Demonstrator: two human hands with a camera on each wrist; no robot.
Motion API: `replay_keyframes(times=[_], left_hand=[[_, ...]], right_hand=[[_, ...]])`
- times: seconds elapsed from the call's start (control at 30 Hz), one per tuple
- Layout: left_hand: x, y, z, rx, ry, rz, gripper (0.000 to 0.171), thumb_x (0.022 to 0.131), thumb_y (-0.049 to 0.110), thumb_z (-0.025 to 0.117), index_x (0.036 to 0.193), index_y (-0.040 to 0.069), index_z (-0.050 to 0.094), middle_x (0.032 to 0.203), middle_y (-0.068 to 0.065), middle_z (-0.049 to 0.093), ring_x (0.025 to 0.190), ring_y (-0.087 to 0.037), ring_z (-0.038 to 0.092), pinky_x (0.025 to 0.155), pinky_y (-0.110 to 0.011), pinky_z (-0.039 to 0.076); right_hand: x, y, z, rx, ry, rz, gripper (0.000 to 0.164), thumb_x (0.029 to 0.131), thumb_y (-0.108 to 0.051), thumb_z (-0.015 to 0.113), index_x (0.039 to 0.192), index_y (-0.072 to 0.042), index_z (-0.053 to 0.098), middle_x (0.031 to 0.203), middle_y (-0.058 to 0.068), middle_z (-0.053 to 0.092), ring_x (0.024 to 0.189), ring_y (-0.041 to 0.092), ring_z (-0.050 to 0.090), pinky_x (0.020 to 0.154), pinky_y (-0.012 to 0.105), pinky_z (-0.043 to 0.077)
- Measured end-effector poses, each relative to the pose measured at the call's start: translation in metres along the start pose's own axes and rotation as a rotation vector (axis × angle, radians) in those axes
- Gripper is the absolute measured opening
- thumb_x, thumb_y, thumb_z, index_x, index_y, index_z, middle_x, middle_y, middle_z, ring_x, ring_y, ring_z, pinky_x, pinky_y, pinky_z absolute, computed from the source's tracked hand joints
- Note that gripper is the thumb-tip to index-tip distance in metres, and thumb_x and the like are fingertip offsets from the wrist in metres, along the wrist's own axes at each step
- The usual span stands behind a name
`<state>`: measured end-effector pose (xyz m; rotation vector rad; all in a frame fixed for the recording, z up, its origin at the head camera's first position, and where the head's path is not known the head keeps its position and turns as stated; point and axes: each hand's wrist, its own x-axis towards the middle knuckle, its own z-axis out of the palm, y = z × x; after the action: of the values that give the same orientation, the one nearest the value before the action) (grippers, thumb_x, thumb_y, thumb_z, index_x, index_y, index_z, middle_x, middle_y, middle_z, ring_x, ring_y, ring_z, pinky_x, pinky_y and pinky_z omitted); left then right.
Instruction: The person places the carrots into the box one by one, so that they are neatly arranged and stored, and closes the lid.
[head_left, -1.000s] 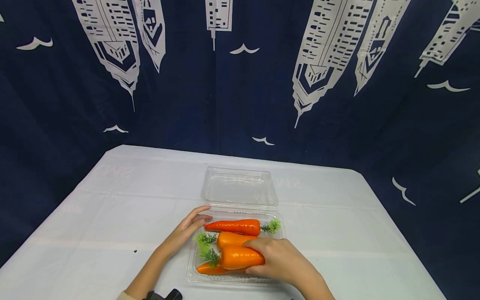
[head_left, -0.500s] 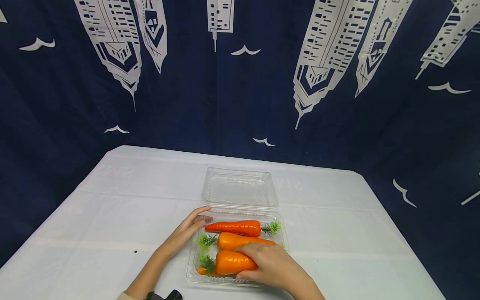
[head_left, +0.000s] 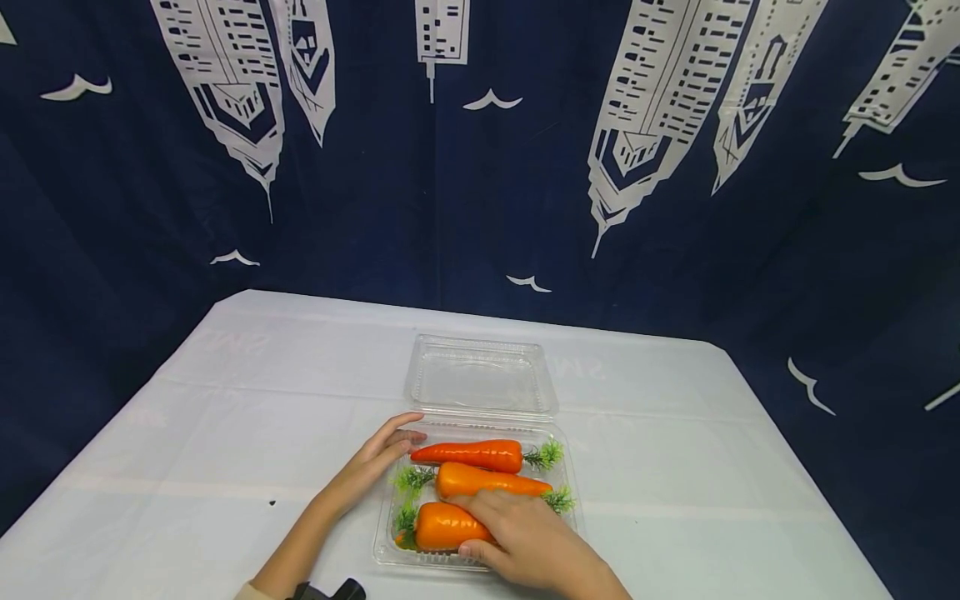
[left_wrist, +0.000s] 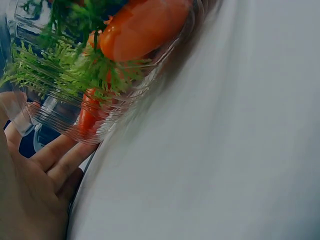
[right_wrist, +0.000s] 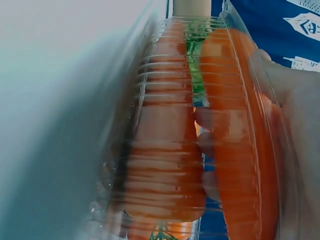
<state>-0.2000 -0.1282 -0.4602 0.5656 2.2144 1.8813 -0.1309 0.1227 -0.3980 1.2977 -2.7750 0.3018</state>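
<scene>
A clear plastic clamshell box [head_left: 396, 560] lies unfolded on the white table, with several orange carrots in its base. In the head view my right hand [head_left: 528, 537] grips the nearest carrot [head_left: 448, 527], thumb in front and fingers over the far side. Its green top points left. The right wrist view shows this carrot [right_wrist: 230, 135] through the box wall, above another carrot [right_wrist: 162, 140]. Behind lie a middle carrot [head_left: 487, 481] and a redder carrot [head_left: 476, 454]. My left hand [head_left: 372, 457] touches the box's left side with extended fingers; these fingers [left_wrist: 62, 157] meet its ribbed wall.
The transparent lid [head_left: 482, 379] lies folded back flat beyond the base. A small dark speck [head_left: 272, 502] sits on the white tablecloth [head_left: 225, 433] left of my left arm. A navy curtain [head_left: 450, 200] with white building prints hangs behind the table.
My right hand has moved left and lower with the nearest carrot, now down over the carrot beneath it. The middle carrot's tip and a green top at right have come into view. My left hand stays put.
</scene>
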Motion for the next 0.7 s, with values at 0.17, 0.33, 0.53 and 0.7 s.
replay_keyframes(times=[0.17, 0.33, 0.53, 0.7], left_hand=[[0.000, -0.001, 0.000, 0.003, 0.001, -0.003, 0.041, 0.097, 0.026, 0.040, 0.137, 0.023, 0.034, 0.126, -0.013, 0.054, 0.118, -0.026, 0.050, 0.094, -0.019, 0.038], [0.000, -0.001, 0.000, -0.005, 0.005, -0.009, 0.041, 0.097, 0.027, 0.041, 0.137, 0.022, 0.034, 0.126, -0.014, 0.054, 0.119, -0.027, 0.049, 0.100, -0.033, 0.036], [0.000, -0.001, 0.000, -0.014, -0.002, 0.008, 0.041, 0.097, 0.027, 0.040, 0.137, 0.022, 0.034, 0.126, -0.014, 0.053, 0.120, -0.031, 0.048, 0.101, -0.047, 0.032], [0.000, 0.000, 0.000, -0.012, -0.007, 0.014, 0.041, 0.097, 0.026, 0.040, 0.138, 0.022, 0.033, 0.127, -0.015, 0.053, 0.120, -0.031, 0.047, 0.101, -0.048, 0.032]], right_hand=[[0.000, -0.001, 0.000, -0.009, -0.006, -0.002, 0.050, 0.093, -0.052, 0.034, 0.130, -0.022, 0.047, 0.106, -0.011, 0.060, 0.096, 0.007, 0.058, 0.073, 0.027, 0.050], [-0.002, -0.003, -0.003, -0.002, -0.037, 0.009, 0.048, 0.094, -0.050, 0.034, 0.131, -0.022, 0.046, 0.111, -0.009, 0.059, 0.102, 0.009, 0.057, 0.076, 0.030, 0.050], [-0.004, -0.006, -0.012, 0.025, -0.072, 0.025, 0.043, 0.094, -0.044, 0.039, 0.132, -0.025, 0.045, 0.119, -0.007, 0.057, 0.107, 0.012, 0.056, 0.080, 0.034, 0.050], [-0.004, -0.006, -0.014, 0.033, -0.072, 0.038, 0.043, 0.091, -0.041, 0.048, 0.131, -0.027, 0.046, 0.120, -0.009, 0.058, 0.108, 0.012, 0.056, 0.084, 0.035, 0.050]])
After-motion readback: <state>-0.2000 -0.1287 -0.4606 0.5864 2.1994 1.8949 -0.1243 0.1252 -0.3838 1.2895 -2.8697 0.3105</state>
